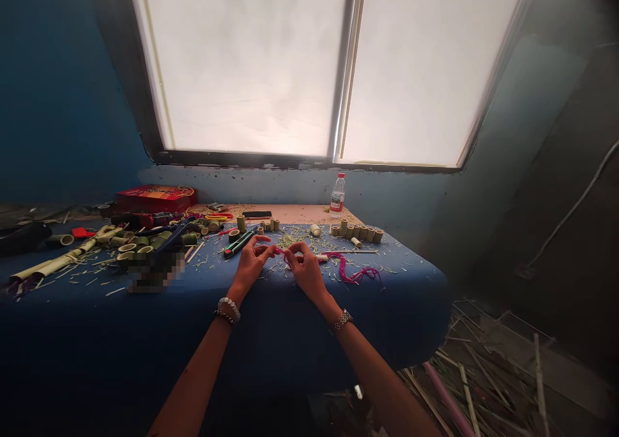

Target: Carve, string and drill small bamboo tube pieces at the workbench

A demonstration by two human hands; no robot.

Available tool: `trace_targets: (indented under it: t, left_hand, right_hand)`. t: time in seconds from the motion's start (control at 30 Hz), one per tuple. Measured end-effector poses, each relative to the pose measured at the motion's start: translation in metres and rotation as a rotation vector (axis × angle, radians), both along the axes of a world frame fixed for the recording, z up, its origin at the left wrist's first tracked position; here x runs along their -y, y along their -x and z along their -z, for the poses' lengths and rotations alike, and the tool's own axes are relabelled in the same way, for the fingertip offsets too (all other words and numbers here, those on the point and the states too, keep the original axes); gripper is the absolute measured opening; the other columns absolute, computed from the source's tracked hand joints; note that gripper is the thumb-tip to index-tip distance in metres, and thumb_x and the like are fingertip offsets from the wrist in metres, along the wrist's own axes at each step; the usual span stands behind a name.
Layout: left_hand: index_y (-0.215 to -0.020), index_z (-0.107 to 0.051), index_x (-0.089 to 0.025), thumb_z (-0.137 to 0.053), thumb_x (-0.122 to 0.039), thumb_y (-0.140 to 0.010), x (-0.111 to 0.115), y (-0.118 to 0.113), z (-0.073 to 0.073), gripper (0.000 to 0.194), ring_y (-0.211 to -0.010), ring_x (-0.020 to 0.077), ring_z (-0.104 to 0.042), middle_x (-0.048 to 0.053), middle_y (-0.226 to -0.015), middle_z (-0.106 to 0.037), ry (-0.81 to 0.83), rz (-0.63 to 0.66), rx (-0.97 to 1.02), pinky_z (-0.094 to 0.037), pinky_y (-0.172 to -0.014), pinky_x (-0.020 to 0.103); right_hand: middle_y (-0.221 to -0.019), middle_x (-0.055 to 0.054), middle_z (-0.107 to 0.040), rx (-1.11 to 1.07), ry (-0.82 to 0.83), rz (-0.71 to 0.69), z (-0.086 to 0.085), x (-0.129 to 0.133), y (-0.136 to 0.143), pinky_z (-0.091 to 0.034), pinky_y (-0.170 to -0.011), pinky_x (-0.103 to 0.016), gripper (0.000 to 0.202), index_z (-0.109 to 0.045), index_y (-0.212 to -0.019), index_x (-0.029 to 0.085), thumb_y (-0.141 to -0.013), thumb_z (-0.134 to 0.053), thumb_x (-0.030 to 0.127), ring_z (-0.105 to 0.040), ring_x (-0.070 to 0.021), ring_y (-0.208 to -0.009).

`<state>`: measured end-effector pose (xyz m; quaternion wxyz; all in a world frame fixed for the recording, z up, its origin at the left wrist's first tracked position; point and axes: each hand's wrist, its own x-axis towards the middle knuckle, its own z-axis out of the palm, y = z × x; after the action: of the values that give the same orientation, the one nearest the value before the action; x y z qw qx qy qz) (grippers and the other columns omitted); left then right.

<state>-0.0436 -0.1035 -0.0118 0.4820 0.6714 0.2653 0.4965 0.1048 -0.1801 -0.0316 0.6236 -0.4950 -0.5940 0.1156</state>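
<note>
A magenta cord [349,273] runs from between my hands to a loose bundle on the blue cloth at the right. My left hand [251,260] pinches the cord between thumb and fingers. Close beside it, my right hand [304,264] also has its fingertips closed on the cord. A pale stick [358,251] lies just past my right hand, partly hidden by it. Behind the hands are bamboo shavings [296,236] and a short bamboo piece [315,230]. A utility knife [240,244] with a green edge rests left of my left hand.
Cut bamboo sections [358,232] stand in a row at the right. A water bottle [338,195] is near the wall below the window. Bamboo tubes [72,258], tools and a red box [155,197] crowd the left. Bamboo strips [467,385] litter the floor at right.
</note>
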Motion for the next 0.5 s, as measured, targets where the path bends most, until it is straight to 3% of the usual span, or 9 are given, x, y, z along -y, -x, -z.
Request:
trace_targets:
  t: [0.13, 0.23, 0.33, 0.43, 0.5]
  left_hand:
    - [-0.103, -0.057, -0.018, -0.075, -0.053, -0.077, -0.003, -0.001, 0.000, 0.047, -0.076, 0.0199, -0.071, 0.002, -0.079, -0.071, 0.001, -0.051, 0.039, -0.051, -0.075, 0.032]
    - [-0.102, -0.056, -0.019, -0.070, -0.053, -0.079, -0.004, -0.001, -0.001, 0.043, -0.075, 0.0198, -0.071, 0.001, -0.079, -0.067, 0.016, -0.070, 0.070, -0.052, -0.071, 0.031]
    - [-0.099, -0.057, -0.019, -0.066, -0.051, -0.079, -0.004, -0.001, -0.001, 0.039, -0.071, 0.0182, -0.070, 0.000, -0.080, -0.063, 0.031, -0.105, 0.100, -0.052, -0.068, 0.030]
    - [-0.097, -0.058, -0.020, -0.065, -0.049, -0.079, -0.003, -0.002, -0.002, 0.035, -0.071, 0.0170, -0.068, -0.001, -0.081, -0.059, 0.027, -0.145, 0.127, -0.054, -0.068, 0.030]
    - [-0.097, -0.058, -0.020, -0.064, -0.047, -0.079, -0.003, -0.003, -0.002, 0.033, -0.071, 0.0163, -0.067, 0.000, -0.085, -0.058, 0.031, -0.155, 0.139, -0.054, -0.066, 0.030]
  right_hand:
    - [-0.089, -0.002, -0.060, -0.092, -0.036, -0.002, -0.011, 0.005, -0.011, -0.045, -0.053, -0.025, 0.034, -0.053, -0.095, 0.022, -0.095, -0.056, 0.056, -0.055, -0.0119, -0.060]
    - [-0.087, -0.001, -0.059, -0.127, -0.025, 0.027, -0.027, 0.029, -0.029, -0.040, -0.048, -0.023, 0.040, -0.050, -0.094, 0.023, -0.091, -0.059, 0.062, -0.053, -0.0112, -0.058]
    - [-0.082, 0.000, -0.059, -0.043, 0.019, 0.023, -0.043, 0.074, -0.055, -0.041, -0.051, -0.023, 0.042, -0.052, -0.091, 0.022, -0.089, -0.063, 0.062, -0.056, -0.0124, -0.063]
    - [-0.072, 0.002, -0.058, 0.215, 0.288, -0.151, -0.055, 0.129, -0.083, -0.041, -0.054, -0.023, 0.037, -0.057, -0.088, 0.020, -0.091, -0.066, 0.056, -0.055, -0.0121, -0.062]
    - [-0.072, 0.001, -0.060, 0.297, 0.451, -0.187, -0.058, 0.160, -0.100, -0.041, -0.054, -0.023, 0.034, -0.059, -0.090, 0.020, -0.094, -0.064, 0.053, -0.055, -0.0116, -0.062]
